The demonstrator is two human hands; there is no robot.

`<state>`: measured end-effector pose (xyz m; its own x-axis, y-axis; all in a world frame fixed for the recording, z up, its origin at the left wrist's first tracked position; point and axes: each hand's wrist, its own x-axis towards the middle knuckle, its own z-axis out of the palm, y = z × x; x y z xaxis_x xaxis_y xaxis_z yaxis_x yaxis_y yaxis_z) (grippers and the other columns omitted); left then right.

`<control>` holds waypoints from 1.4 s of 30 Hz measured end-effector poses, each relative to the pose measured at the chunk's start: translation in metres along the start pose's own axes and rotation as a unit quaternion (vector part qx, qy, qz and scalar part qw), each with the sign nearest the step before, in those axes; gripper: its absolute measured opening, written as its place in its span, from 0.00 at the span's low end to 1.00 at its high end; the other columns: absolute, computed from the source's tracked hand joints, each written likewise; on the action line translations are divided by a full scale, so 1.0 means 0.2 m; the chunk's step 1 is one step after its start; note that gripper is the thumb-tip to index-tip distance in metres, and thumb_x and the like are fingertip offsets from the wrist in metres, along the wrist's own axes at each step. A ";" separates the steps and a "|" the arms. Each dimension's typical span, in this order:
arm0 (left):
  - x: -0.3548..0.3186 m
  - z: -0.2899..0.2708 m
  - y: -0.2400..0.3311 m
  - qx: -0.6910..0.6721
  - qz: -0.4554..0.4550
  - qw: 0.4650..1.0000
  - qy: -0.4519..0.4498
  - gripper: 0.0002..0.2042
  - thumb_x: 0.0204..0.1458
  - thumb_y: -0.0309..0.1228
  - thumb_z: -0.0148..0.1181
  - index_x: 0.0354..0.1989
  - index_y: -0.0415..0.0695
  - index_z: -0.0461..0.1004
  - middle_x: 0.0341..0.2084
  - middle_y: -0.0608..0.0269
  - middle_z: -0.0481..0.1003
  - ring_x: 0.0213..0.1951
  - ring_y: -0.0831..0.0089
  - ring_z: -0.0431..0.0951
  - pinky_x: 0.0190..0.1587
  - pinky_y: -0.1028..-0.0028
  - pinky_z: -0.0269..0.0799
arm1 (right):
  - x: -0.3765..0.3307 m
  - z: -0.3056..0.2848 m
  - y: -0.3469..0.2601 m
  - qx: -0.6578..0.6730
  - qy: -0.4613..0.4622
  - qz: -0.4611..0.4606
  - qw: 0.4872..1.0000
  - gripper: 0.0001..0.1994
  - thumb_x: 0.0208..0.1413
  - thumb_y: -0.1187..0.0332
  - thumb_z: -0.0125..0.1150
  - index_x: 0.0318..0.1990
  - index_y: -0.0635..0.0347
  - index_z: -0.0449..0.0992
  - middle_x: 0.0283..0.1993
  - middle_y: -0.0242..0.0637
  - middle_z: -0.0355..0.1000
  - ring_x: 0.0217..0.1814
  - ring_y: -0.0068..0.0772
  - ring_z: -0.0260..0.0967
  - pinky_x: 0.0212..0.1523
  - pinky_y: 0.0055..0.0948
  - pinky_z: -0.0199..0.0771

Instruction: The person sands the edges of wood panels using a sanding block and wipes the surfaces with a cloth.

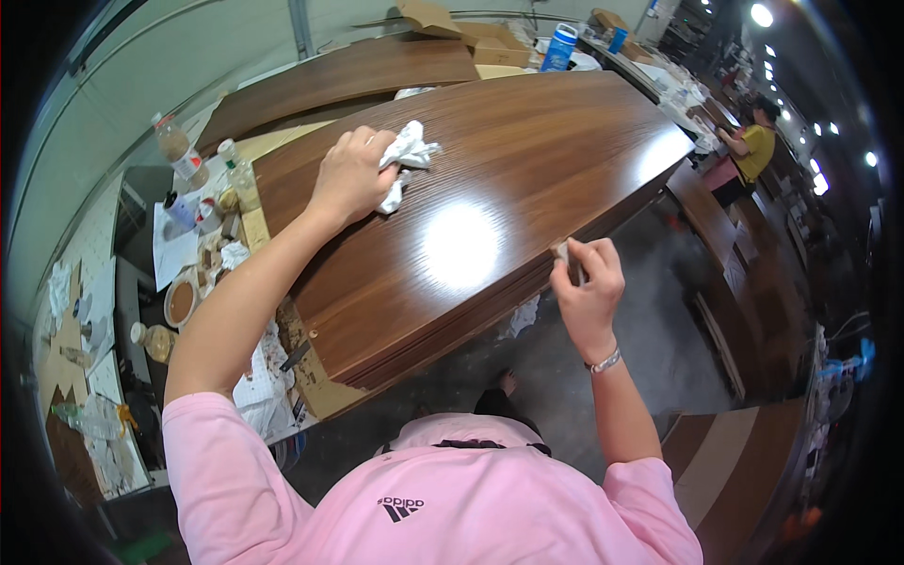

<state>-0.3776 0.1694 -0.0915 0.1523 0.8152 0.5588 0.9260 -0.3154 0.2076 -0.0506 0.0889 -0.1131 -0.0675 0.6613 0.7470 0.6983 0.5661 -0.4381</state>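
Our left hand (353,171) curls round cloth (411,148) on panel (527,141); right hand (590,282) pinches pale piece (563,251) at edge, floor (659,315) alongside.

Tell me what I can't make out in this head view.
In the head view:
Small item: full shape, mostly covered by the right hand.
White wad: underside, hidden by the left hand and its own folds.
Co-worker: what is being handled, too small and distant.
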 end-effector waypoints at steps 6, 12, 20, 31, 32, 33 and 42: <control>0.00 0.02 0.00 -0.012 0.018 1.000 0.014 0.14 0.50 0.32 0.59 0.47 0.46 0.75 0.42 0.56 0.74 0.46 0.55 0.74 0.50 0.59 0.71 | -0.02 0.04 -0.11 0.099 -0.026 -0.066 0.993 0.11 0.40 0.77 0.68 0.36 0.61 0.80 0.31 0.38 0.71 0.33 0.39 0.71 0.34 0.34 0.73; 0.00 0.01 0.02 -0.003 0.012 1.000 0.007 0.16 0.50 0.30 0.60 0.48 0.44 0.74 0.43 0.56 0.73 0.47 0.54 0.73 0.50 0.60 0.70 | 0.12 -0.02 0.29 0.060 -0.001 0.026 0.998 0.09 0.41 0.75 0.66 0.34 0.64 0.80 0.30 0.38 0.70 0.35 0.39 0.70 0.36 0.35 0.73; 0.01 -0.01 0.04 0.011 0.010 1.000 -0.005 0.17 0.47 0.26 0.61 0.47 0.41 0.71 0.45 0.52 0.73 0.49 0.50 0.73 0.51 0.59 0.69 | 0.39 -0.13 0.94 0.018 0.038 0.078 0.996 0.09 0.42 0.73 0.66 0.34 0.64 0.81 0.31 0.38 0.70 0.36 0.39 0.71 0.38 0.34 0.73; 0.15 0.16 0.50 -0.293 -0.239 0.925 -0.025 0.16 0.49 0.20 0.62 0.48 0.37 0.75 0.39 0.59 0.78 0.38 0.70 0.79 0.40 0.72 0.75 | 0.75 -0.38 1.87 -0.062 0.113 0.102 0.986 0.08 0.43 0.74 0.66 0.33 0.62 0.81 0.33 0.39 0.72 0.37 0.41 0.72 0.40 0.37 0.73; 0.18 0.23 0.60 -0.233 -0.152 0.959 -0.062 0.19 0.45 0.22 0.66 0.49 0.39 0.75 0.43 0.55 0.77 0.44 0.66 0.77 0.47 0.68 0.74 | 0.77 -0.41 1.90 -0.032 0.136 0.098 0.985 0.08 0.42 0.76 0.66 0.33 0.64 0.80 0.32 0.41 0.72 0.34 0.42 0.72 0.37 0.36 0.73; 0.24 0.28 0.78 -0.132 -0.027 0.985 -0.110 0.23 0.42 0.25 0.69 0.50 0.40 0.76 0.48 0.51 0.75 0.51 0.57 0.75 0.54 0.62 0.71 | 0.77 -0.43 1.93 -0.002 0.140 0.114 0.983 0.08 0.43 0.77 0.66 0.35 0.66 0.80 0.32 0.39 0.71 0.31 0.35 0.71 0.33 0.31 0.72; 1.05 1.22 1.76 -0.059 0.276 0.956 -0.079 0.25 0.40 0.27 0.68 0.50 0.40 0.69 0.52 0.44 0.70 0.56 0.49 0.69 0.56 0.57 0.68 | 0.68 -0.61 2.06 0.206 0.219 0.181 0.936 0.09 0.49 0.82 0.62 0.39 0.70 0.79 0.36 0.29 0.68 0.32 0.16 0.63 0.32 0.18 0.66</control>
<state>0.0645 0.3481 -0.0973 0.6650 0.5692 0.4836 0.6457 -0.7635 0.0108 0.3158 0.3523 -0.1311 0.4813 0.6326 0.6068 0.2784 0.5461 -0.7901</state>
